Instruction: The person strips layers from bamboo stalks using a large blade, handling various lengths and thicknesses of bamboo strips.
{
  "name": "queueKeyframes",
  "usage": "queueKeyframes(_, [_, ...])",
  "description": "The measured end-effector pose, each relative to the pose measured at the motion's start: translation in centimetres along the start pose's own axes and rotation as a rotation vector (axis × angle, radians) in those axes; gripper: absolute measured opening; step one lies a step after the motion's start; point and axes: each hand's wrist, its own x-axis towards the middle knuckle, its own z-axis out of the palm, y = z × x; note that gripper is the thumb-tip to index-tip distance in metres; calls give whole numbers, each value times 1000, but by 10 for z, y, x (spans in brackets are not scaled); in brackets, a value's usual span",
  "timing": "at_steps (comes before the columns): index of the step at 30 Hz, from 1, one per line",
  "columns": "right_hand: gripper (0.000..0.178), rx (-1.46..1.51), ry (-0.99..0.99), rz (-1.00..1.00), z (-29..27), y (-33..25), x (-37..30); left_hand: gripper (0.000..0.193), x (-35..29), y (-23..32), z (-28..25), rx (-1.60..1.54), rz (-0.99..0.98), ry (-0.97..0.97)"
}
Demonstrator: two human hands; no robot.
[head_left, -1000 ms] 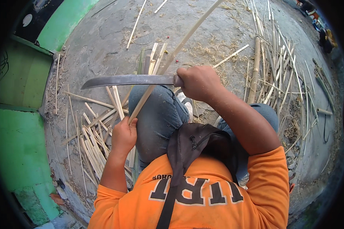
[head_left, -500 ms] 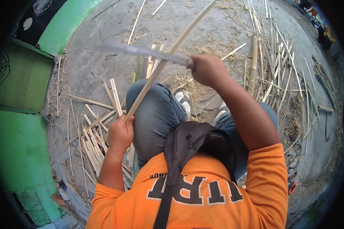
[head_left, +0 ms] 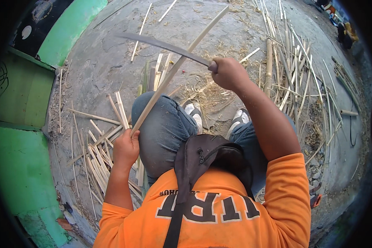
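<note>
My left hand is closed round the lower end of a long, pale bamboo strip. The strip slants up and away to the right, past my left knee. In my right hand is the handle of a machete, with its long, slightly curved blade pointing left. The blade crosses the strip's upper half; whether its edge touches the strip I cannot tell. Below and beside my left hand lies a loose heap of split bamboo strips.
A larger pile of bamboo strips and a thick bamboo pole lie at the right. Curly shavings litter the concrete ground ahead of my shoes. A green wall runs along the left. A black bag hangs at my front.
My right hand and the machete have shifted slightly right, and the blade is less blurred. The strip's far end has dipped a little nearer; my left hand keeps its hold slightly lower.
</note>
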Motion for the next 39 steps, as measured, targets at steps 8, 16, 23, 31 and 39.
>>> queueKeyframes(8, [20, -92, -179, -66, -12, -34, -11, 41, -3, -12, -3, -40, -37, -63])
queueKeyframes(16, [19, 26, -41, 36, -3, -7, -5, 39, 2, -12, -5, -26, 19, -50])
queueKeyframes(23, [19, -64, -70, 19, -12, -8, 1, 40, 1, -13, -7, -39, 28, -38])
queueKeyframes(31, [16, -8, -59, -47, -13, -15, -13, 39, 2, -17, -8, -57, -11, -121])
queueKeyframes(39, [20, 20, -22, 162, -36, 32, 8, 40, 5, -22, -2, -36, 84, -34])
